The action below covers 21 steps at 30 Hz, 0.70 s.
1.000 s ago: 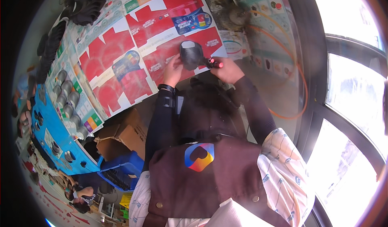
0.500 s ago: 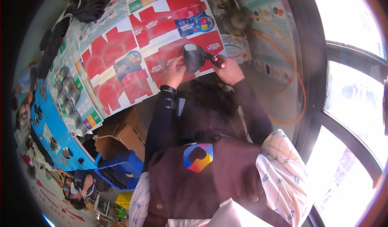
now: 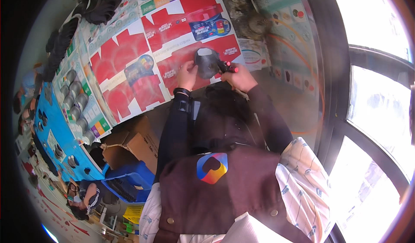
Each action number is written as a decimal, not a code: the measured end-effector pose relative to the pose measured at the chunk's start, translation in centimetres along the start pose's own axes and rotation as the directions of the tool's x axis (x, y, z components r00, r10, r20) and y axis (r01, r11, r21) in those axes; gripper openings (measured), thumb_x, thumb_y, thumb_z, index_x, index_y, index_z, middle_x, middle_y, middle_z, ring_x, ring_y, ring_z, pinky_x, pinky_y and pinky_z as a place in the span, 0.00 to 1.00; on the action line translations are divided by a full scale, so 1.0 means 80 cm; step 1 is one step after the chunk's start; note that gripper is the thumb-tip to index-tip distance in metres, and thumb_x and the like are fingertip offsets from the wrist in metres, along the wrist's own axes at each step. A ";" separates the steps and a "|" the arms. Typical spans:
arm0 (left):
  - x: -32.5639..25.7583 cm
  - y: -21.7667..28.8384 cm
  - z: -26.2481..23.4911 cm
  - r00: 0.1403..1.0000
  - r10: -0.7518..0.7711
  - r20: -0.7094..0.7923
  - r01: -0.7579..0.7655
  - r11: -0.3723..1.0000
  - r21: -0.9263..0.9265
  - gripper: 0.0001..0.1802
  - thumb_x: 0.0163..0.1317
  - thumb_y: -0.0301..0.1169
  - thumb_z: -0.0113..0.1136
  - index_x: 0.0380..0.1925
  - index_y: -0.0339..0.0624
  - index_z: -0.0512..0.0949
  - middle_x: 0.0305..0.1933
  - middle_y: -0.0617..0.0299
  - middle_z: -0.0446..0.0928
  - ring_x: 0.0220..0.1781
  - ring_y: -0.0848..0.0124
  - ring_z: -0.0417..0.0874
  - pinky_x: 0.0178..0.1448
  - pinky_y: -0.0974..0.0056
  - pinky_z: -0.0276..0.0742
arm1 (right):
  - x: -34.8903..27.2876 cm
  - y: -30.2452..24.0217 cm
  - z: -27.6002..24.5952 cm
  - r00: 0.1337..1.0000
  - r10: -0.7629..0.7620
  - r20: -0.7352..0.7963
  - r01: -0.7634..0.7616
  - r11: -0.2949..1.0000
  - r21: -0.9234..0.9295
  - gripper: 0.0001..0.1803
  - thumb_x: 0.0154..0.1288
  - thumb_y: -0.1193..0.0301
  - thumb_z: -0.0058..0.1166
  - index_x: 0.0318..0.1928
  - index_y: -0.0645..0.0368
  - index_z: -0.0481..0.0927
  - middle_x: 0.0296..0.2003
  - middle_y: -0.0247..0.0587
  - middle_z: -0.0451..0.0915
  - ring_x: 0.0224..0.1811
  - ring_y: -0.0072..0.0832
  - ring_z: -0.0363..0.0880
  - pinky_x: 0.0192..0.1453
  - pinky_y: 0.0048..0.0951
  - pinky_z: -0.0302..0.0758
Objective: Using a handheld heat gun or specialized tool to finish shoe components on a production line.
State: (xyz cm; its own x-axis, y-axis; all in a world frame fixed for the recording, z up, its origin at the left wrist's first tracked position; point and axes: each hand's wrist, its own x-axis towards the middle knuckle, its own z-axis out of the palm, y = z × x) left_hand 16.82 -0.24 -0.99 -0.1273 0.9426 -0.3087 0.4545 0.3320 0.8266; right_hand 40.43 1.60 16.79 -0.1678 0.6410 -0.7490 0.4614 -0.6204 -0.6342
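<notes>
The right hand's (image 3: pixel 242 77) fingers curl tight around a small black tool with red ends (image 3: pixel 228 66). The left hand's (image 3: pixel 186 75) fingers touch a dark, round piece (image 3: pixel 207 64); I can't tell how tightly. It's over red-and-white card (image 3: pixel 125 63). Left is a blue table (image 3: pixel 48 128); right, bright windows (image 3: pixel 380 104).

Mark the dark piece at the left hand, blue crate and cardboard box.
dark piece (image 3: pixel 208 67): head view, its dark face
blue crate (image 3: pixel 146 174): head view, bare side wall
cardboard box (image 3: pixel 144 145): head view, brown side panel
</notes>
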 end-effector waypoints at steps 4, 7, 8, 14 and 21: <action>-0.002 0.015 -0.012 0.994 -0.081 0.077 0.090 0.988 -0.125 0.20 0.68 0.40 0.65 0.55 0.40 0.81 0.51 0.52 0.86 0.53 0.62 0.87 0.57 0.60 0.79 | 0.047 0.025 -0.013 0.985 -0.061 -0.162 0.076 0.993 0.089 0.15 0.56 0.67 0.56 0.38 0.67 0.83 0.26 0.52 0.83 0.30 0.42 0.84 0.39 0.41 0.77; -0.005 0.015 -0.040 0.982 -0.143 0.126 0.167 0.964 -0.208 0.19 0.70 0.39 0.64 0.55 0.41 0.82 0.47 0.57 0.86 0.48 0.71 0.86 0.50 0.67 0.79 | 0.061 0.035 -0.017 0.967 -0.092 -0.236 0.108 0.993 0.056 0.15 0.56 0.66 0.57 0.36 0.66 0.83 0.25 0.48 0.83 0.30 0.36 0.84 0.39 0.40 0.76; -0.008 0.014 -0.049 0.967 -0.218 0.135 0.244 0.943 -0.228 0.18 0.70 0.36 0.63 0.57 0.41 0.80 0.48 0.60 0.84 0.47 0.74 0.84 0.48 0.69 0.78 | 0.061 0.035 -0.021 0.985 -0.114 -0.130 0.122 0.991 0.056 0.15 0.56 0.66 0.56 0.37 0.66 0.83 0.24 0.49 0.83 0.29 0.37 0.83 0.39 0.40 0.76; -0.018 0.008 -0.086 0.944 -0.297 0.143 0.329 0.862 -0.386 0.17 0.73 0.28 0.55 0.60 0.40 0.76 0.53 0.59 0.84 0.49 0.72 0.85 0.48 0.71 0.76 | 0.059 0.036 -0.023 0.977 -0.160 -0.140 0.181 0.972 0.149 0.13 0.55 0.68 0.57 0.37 0.65 0.83 0.23 0.44 0.81 0.27 0.35 0.79 0.37 0.36 0.73; -0.016 0.015 -0.084 0.941 -0.312 0.133 0.339 0.847 -0.409 0.14 0.74 0.32 0.59 0.56 0.42 0.79 0.49 0.62 0.83 0.49 0.73 0.85 0.44 0.71 0.77 | 0.056 0.035 -0.026 0.982 -0.168 0.080 0.156 0.978 0.136 0.11 0.56 0.69 0.57 0.35 0.66 0.82 0.22 0.40 0.80 0.26 0.29 0.78 0.35 0.33 0.72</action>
State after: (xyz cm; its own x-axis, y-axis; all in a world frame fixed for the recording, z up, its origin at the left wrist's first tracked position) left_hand 11.64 -0.83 3.59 -0.1443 0.7783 -0.6110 -0.0190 0.6152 0.7881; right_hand 42.77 3.64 12.04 -0.3124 0.6977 -0.6447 0.3069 -0.5681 -0.7636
